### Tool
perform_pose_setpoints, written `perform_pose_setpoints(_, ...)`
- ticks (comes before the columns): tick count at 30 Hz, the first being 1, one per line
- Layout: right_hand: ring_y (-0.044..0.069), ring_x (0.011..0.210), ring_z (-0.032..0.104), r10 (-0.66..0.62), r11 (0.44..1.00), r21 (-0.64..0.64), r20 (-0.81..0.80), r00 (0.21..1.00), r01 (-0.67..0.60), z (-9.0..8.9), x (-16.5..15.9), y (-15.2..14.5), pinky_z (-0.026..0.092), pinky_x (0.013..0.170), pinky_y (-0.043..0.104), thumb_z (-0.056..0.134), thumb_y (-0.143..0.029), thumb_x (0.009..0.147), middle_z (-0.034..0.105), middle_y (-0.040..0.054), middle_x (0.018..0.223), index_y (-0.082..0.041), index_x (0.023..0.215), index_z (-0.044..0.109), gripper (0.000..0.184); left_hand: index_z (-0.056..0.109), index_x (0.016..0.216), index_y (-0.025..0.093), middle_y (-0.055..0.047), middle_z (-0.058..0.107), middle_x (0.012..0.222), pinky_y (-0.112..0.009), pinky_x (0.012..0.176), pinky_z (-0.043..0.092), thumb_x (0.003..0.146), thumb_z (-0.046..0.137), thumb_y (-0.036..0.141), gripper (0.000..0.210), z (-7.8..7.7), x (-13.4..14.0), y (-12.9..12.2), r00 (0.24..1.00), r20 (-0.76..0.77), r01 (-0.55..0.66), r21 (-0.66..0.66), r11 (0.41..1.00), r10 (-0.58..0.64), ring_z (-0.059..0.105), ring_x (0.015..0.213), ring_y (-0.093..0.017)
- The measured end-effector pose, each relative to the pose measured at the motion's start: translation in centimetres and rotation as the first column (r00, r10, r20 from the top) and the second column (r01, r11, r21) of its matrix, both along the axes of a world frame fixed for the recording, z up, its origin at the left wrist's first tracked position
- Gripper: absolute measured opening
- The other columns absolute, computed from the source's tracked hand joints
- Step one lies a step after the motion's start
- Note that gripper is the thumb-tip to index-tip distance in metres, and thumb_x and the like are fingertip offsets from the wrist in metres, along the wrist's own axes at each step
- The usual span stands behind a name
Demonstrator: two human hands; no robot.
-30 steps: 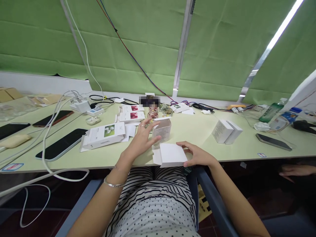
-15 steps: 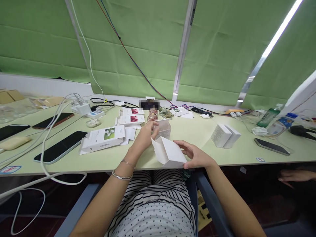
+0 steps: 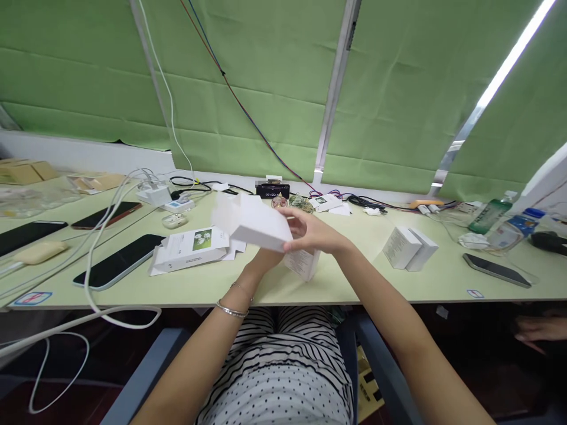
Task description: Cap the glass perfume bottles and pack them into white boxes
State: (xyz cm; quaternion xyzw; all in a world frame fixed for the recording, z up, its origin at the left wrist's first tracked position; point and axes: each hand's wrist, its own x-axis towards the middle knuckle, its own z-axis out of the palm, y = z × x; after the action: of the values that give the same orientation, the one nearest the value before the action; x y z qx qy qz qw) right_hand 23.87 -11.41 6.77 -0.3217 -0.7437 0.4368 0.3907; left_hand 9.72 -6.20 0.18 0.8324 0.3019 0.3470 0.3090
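Above the table, an open-ended white box [image 3: 261, 223] is tilted leftward, its far end blurred, with my right hand [image 3: 310, 229] closed around its right end. Most of my left hand [image 3: 267, 258] is hidden behind that box; its fingers do not show. A second white carton with small print [image 3: 303, 264] stands just below my right hand, partly covered; whether my left hand touches it I cannot tell. To the left lies a white carton with a white-flower picture [image 3: 190, 247]. A round ornament with reddish bits [image 3: 279, 200] sits behind the hands.
Two white cartons [image 3: 410, 249] stand together at the right, near a phone [image 3: 496, 270] and a green bottle [image 3: 492, 213]. At left lie a dark phone [image 3: 119, 261] and looping white cables [image 3: 91, 295]. A small clock [image 3: 272, 191] stands at the back. Another person's hand [image 3: 543, 327] shows at far right.
My right hand has lifted the white box up and to the left, over the red-flower cartons. The printed carton now stands nearer the table's front edge. My left hand has dropped behind the box.
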Motion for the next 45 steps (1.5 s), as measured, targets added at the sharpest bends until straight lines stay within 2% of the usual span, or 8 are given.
perform_pose_setpoints(4, 0.023, 0.117, 0.042, -0.054, 0.998, -0.029, 0.046, 0.997, 0.056, 0.1, 2.2, 1.9, 0.035, 0.1, 0.043, 0.077, -0.029, 0.055, 0.038, 0.007, 0.133, -0.023, 0.125, 0.04, 0.079, 0.041, 0.127, 0.021, -0.006, 0.045, 0.132, -0.039, 0.098, 0.036, 0.087, 0.035, 0.043, 0.046, -0.7, 0.4, 1.1, 0.992, 0.097, 0.083, -0.064, 0.995, -0.077, 0.04, 0.121, -0.025)
perform_pose_setpoints(10, 0.023, 0.12, 0.039, -0.036, 0.998, -0.048, -0.053, 0.998, 0.034, -2.8, 5.4, 1.6, 0.033, 0.1, 0.039, 0.079, -0.036, 0.051, 0.037, 0.0072, 0.133, -0.025, 0.121, 0.04, 0.081, 0.055, 0.111, 0.017, -0.007, 0.058, 0.118, -0.038, 0.092, 0.04, 0.087, 0.033, 0.048, 0.045, -1.4, 1.6, 1.5, 0.963, 0.24, 0.177, -0.207, 0.962, -0.125, 0.051, 0.109, -0.025)
perform_pose_setpoints(20, 0.028, 0.115, 0.045, -0.039, 0.987, -0.161, -0.107, 0.993, 0.022, -4.6, 7.0, 2.4, 0.041, 0.088, 0.036, 0.076, -0.042, 0.045, 0.049, 0.0078, 0.124, -0.022, 0.118, 0.043, 0.083, 0.056, 0.107, 0.015, -0.006, 0.058, 0.115, -0.033, 0.089, 0.038, 0.087, 0.034, 0.045, 0.042, -1.3, 3.1, 0.9, 0.9, 0.409, 0.28, -0.279, 0.919, -0.151, 0.052, 0.104, -0.022)
perform_pose_setpoints(27, 0.024, 0.099, 0.055, -0.021, 0.974, -0.224, -0.214, 0.977, -0.028, -5.1, 6.6, 2.1, 0.044, 0.069, 0.027, 0.074, -0.038, 0.046, 0.056, 0.0084, 0.113, -0.019, 0.119, 0.042, 0.082, 0.064, 0.087, 0.015, -0.005, 0.066, 0.099, -0.03, 0.082, 0.04, 0.074, 0.052, 0.045, 0.034, -3.2, 4.6, 2.3, 0.745, 0.666, 0.411, -0.421, 0.808, -0.031, 0.057, 0.093, -0.022)
perform_pose_setpoints(31, 0.023, 0.091, 0.057, 0.012, 0.962, -0.266, -0.204, 0.979, -0.068, -5.0, 6.6, 1.8, 0.043, 0.063, 0.026, 0.073, -0.037, 0.047, 0.06, 0.0077, 0.105, -0.018, 0.117, 0.044, 0.079, 0.065, 0.081, 0.016, -0.003, 0.067, 0.091, -0.029, 0.078, 0.041, 0.072, 0.054, 0.041, 0.029, -3.9, 5.2, 2.2, 0.698, 0.716, 0.428, -0.442, 0.788, 0.023, 0.057, 0.087, -0.02)
perform_pose_setpoints(35, 0.021, 0.091, 0.056, 0.019, 0.968, -0.246, -0.114, 0.993, -0.047, -4.4, 7.2, 1.4, 0.043, 0.07, 0.028, 0.072, -0.032, 0.05, 0.059, 0.006, 0.105, -0.019, 0.119, 0.043, 0.076, 0.064, 0.079, 0.015, -0.004, 0.067, 0.087, -0.03, 0.076, 0.041, 0.074, 0.051, 0.041, 0.029, -3.9, 5.5, 1.8, 0.717, 0.696, 0.395, -0.461, 0.795, 0.047, 0.056, 0.083, -0.02)
perform_pose_setpoints(40, 0.021, 0.097, 0.051, 0.023, 0.975, -0.221, 0.018, 1.0, -0.019, -4.0, 7.5, 0.9, 0.041, 0.078, 0.031, 0.067, -0.032, 0.058, 0.054, 0.0054, 0.113, -0.023, 0.126, 0.037, 0.076, 0.061, 0.079, 0.018, -0.003, 0.062, 0.088, -0.031, 0.081, 0.04, 0.077, 0.049, 0.046, 0.031, -3.7, 5.4, 1.5, 0.742, 0.666, 0.26, -0.399, 0.879, 0.083, 0.054, 0.088, -0.02)
perform_pose_setpoints(45, 0.021, 0.098, 0.049, 0.028, 0.974, -0.227, 0.057, 0.998, -0.014, -3.8, 7.1, 0.6, 0.042, 0.075, 0.03, 0.064, -0.032, 0.061, 0.049, 0.0078, 0.12, -0.022, 0.131, 0.029, 0.08, 0.046, 0.114, 0.023, -0.008, 0.05, 0.119, -0.036, 0.088, 0.039, 0.08, 0.033, 0.065, 0.056, -3.3, 4.7, 0.1, 0.721, 0.689, 0.191, -0.294, 0.937, 0.069, 0.046, 0.11, -0.024)
